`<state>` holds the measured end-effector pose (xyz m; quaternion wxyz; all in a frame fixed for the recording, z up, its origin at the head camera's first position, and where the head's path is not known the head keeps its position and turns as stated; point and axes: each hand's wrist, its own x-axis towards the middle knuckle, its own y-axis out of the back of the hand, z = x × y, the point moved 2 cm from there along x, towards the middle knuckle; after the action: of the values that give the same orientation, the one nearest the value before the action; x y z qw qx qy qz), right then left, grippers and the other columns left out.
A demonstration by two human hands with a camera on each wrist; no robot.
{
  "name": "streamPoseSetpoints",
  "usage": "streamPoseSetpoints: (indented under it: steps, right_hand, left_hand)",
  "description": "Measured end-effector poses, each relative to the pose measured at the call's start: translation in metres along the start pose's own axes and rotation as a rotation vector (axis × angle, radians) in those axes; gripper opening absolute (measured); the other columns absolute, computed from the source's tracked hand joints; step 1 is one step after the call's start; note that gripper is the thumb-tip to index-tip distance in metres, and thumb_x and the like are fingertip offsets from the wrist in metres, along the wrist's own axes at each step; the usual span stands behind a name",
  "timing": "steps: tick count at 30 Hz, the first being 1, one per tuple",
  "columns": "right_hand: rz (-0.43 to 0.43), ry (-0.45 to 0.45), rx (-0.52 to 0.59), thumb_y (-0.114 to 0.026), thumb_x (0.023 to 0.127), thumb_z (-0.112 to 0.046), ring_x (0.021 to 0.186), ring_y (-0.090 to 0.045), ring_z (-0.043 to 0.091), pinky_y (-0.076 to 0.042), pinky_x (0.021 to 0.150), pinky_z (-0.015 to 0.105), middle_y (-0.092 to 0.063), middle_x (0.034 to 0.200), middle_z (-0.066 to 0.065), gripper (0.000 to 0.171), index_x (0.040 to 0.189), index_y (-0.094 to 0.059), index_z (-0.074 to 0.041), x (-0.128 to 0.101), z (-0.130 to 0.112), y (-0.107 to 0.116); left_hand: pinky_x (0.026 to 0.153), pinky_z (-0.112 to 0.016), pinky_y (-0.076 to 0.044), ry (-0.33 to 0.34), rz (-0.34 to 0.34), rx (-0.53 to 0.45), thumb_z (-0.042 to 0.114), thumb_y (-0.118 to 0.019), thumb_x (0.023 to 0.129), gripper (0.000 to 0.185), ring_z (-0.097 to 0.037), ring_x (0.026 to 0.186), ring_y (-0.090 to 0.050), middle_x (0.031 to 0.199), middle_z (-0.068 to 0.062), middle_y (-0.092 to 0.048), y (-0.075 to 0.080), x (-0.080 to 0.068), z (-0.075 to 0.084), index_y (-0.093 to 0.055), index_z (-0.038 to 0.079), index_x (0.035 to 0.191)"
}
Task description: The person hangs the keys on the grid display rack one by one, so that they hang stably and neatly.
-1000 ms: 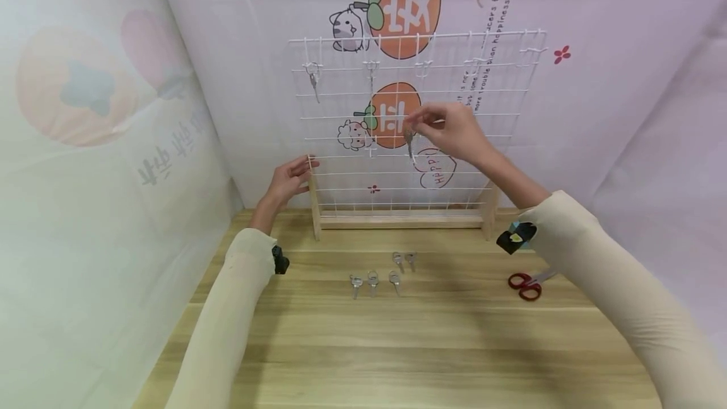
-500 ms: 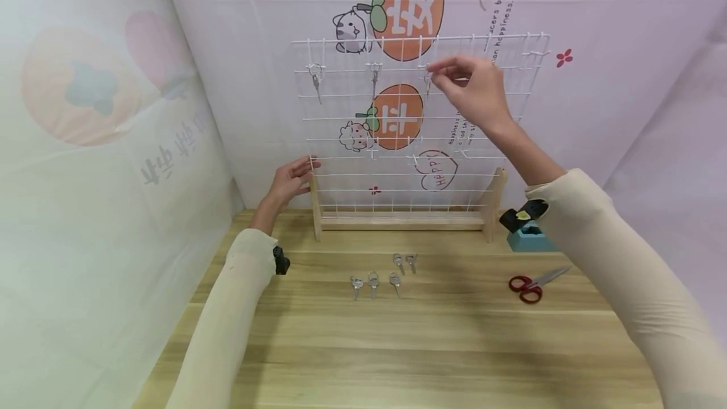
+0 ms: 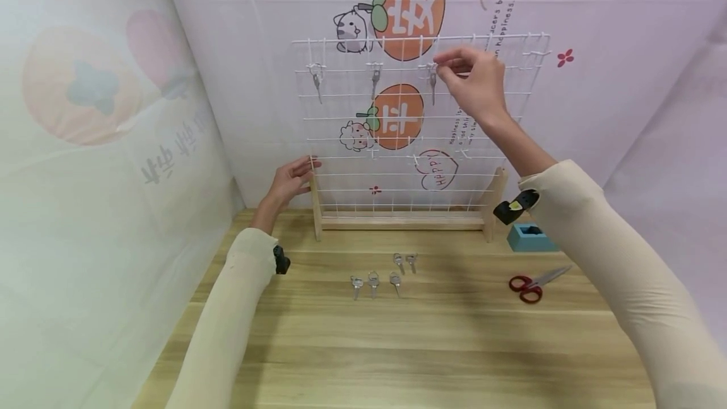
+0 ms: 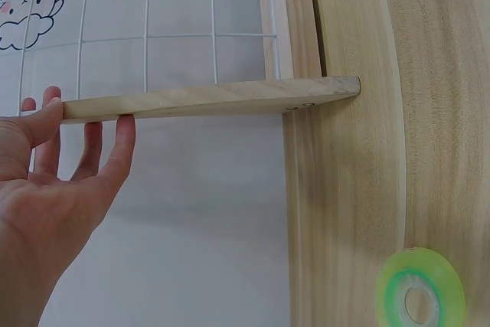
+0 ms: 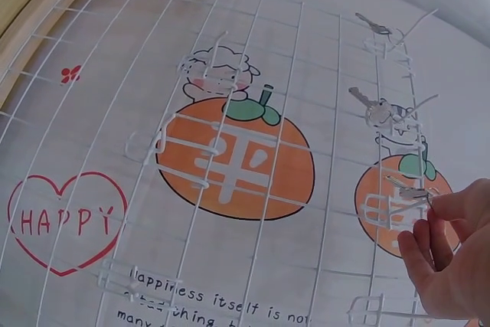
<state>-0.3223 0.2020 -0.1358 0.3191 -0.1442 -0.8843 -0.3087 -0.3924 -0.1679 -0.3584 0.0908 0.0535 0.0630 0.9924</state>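
A white wire grid rack (image 3: 400, 222) in a wooden frame stands at the back of the table. Two keys (image 3: 317, 84) hang from hooks in its top row. My right hand (image 3: 445, 68) is raised to the third hook and pinches a third key (image 3: 433, 86), which hangs down from it. In the right wrist view thumb and forefinger (image 5: 440, 208) meet at that key's (image 5: 409, 189) head. My left hand (image 3: 292, 177) rests with straight fingers against the rack's left wooden post (image 4: 214, 99). Several more keys (image 3: 375, 279) lie on the table in front of the rack.
Red-handled scissors (image 3: 531, 284) lie at the right, with a small blue box (image 3: 531, 237) behind them. A green tape roll (image 4: 419, 294) lies on the wood near the left post. More hooks (image 3: 528, 52) stick out from the grid. Printed cloth hangs behind and to the left.
My right hand rose with the key from the middle of the grid to the third top-row hook, where the key now hangs. The left hand has stayed on the post.
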Motion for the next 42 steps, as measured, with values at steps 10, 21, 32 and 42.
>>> streamPoseSetpoints:
  steps: [10, 21, 32, 42]
  right_hand:
    - [0.005, 0.008, 0.050, -0.072, 0.100, -0.020, 0.100, -0.068, 0.010, -0.056, 0.096, 0.021, -0.075, 0.116, 0.008, 0.025, 0.121, -0.076, -0.008, -0.005, 0.004, 0.005]
    - [-0.104, 0.029, 0.005, -0.074, 0.099, -0.024, 0.108, -0.071, 0.021, -0.056, 0.096, 0.023, -0.074, 0.121, 0.012, 0.033, 0.127, -0.073, -0.006, -0.031, 0.020, 0.004]
    - [-0.182, 0.091, -0.009, -0.075, 0.098, -0.014, 0.102, -0.073, 0.027, -0.058, 0.090, 0.019, -0.076, 0.113, 0.016, 0.029, 0.125, -0.073, -0.004, -0.056, 0.047, -0.014]
    - [-0.255, 0.091, 0.011, -0.077, 0.095, -0.009, 0.099, -0.074, 0.028, -0.057, 0.086, 0.016, -0.077, 0.109, 0.016, 0.029, 0.124, -0.073, -0.003, -0.080, 0.069, -0.031]
  left_hand:
    - [0.110, -0.053, -0.048, 0.019, 0.013, 0.022, 0.004, -0.054, 0.108, 0.051, -0.027, 0.144, -0.048, 0.152, -0.008, -0.057, -0.002, 0.001, 0.001, -0.048, 0.016, 0.157]
    - [0.111, -0.055, -0.047, -0.005, -0.005, 0.009, 0.003, -0.053, 0.108, 0.050, -0.030, 0.146, -0.046, 0.152, -0.011, -0.056, -0.001, 0.002, 0.000, -0.049, 0.014, 0.156]
    - [0.111, -0.055, -0.047, 0.007, 0.008, 0.004, 0.002, -0.053, 0.108, 0.050, -0.030, 0.146, -0.046, 0.152, -0.009, -0.056, 0.000, 0.001, -0.001, -0.049, 0.014, 0.156]
    - [0.110, -0.054, -0.048, 0.011, 0.008, 0.004, 0.005, -0.054, 0.108, 0.050, -0.028, 0.145, -0.046, 0.151, -0.007, -0.058, 0.001, 0.003, -0.001, -0.049, 0.016, 0.156]
